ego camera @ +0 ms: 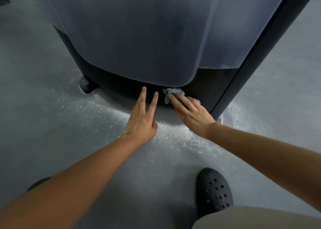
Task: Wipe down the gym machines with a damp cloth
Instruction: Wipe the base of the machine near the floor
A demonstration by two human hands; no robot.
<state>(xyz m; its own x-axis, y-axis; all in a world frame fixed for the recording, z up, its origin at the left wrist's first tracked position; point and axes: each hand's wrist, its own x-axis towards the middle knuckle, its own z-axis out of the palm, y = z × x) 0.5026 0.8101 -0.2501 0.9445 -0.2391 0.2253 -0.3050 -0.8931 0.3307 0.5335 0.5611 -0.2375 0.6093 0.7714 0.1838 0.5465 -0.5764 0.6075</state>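
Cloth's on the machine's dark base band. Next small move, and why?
Probably slide the right hand, fingers flat on the blue cloth, rightward along the dark base band toward the corner post: the left hand braces two straight fingers just left of the cloth, blocking that way.

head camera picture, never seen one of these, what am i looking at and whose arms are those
There is one picture, from a camera worn on the person's head, looking down, so the arms are the wearer's own. The big grey shape is the cover of a gym machine, with a dark band under it near the floor. The right hand presses a blue cloth against that band with straight fingers. The left hand holds nothing; two straight fingers seem to touch the band beside the cloth. Bottom right is the wearer's black clog.
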